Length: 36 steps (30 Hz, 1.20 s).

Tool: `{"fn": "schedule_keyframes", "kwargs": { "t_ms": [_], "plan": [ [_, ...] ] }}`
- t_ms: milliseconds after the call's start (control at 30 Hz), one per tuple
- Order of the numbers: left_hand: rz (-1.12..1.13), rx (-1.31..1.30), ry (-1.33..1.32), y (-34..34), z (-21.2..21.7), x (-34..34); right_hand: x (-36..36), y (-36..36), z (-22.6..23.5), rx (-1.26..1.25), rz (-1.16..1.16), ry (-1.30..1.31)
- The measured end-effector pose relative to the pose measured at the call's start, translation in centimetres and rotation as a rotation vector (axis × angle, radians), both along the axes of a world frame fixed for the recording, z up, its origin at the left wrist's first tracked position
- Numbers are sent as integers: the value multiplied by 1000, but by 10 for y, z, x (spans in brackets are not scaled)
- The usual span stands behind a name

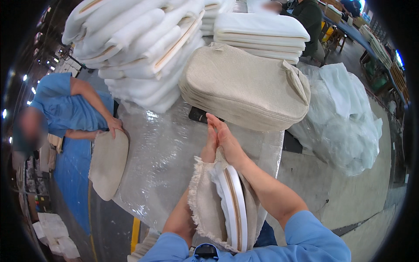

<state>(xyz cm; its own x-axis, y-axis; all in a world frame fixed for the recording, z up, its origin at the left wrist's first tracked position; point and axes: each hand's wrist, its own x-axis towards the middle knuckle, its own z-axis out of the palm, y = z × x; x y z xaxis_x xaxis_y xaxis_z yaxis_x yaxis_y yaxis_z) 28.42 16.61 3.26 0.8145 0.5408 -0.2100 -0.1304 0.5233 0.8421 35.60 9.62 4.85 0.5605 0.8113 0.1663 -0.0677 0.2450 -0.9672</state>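
My left hand and my right hand meet palm to palm, fingers stretched out and pointing away from me. Just below them, the far end of a beige fabric cushion cover comes up between my wrists. The cover stands between my forearms, its frayed edge on the left and its opening facing up. Inside it sits a white padded foam insert with a tan stripe along its edge. Whether the palms pinch any fabric is hidden. Beyond my fingertips lies a dark phone-like object, partly under a stack of beige cushions.
Tall piles of white padded inserts and folded white pads stand at the back of the plastic-wrapped table. A clear plastic bag bulges at right. At left, a co-worker holds a beige cover; another person is behind.
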Motion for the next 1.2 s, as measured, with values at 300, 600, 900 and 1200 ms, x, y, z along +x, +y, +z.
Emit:
{"fn": "schedule_keyframes", "kwargs": {
  "t_ms": [300, 600, 900, 1200],
  "plan": [
    [179, -71, 185, 13, -27, -15, -5, -19, 6, 82, -11, -58],
    [-55, 270, 156, -31, 91, -95, 13, -88, 48, -63, 139, -308],
    [119, 1154, 484, -31, 119, -73, 28, -82, 71, -159, 203, -666],
    [71, 1407, 379, -45, 145, -62, 19, -71, 54, -33, 143, -542]
  ]
}}
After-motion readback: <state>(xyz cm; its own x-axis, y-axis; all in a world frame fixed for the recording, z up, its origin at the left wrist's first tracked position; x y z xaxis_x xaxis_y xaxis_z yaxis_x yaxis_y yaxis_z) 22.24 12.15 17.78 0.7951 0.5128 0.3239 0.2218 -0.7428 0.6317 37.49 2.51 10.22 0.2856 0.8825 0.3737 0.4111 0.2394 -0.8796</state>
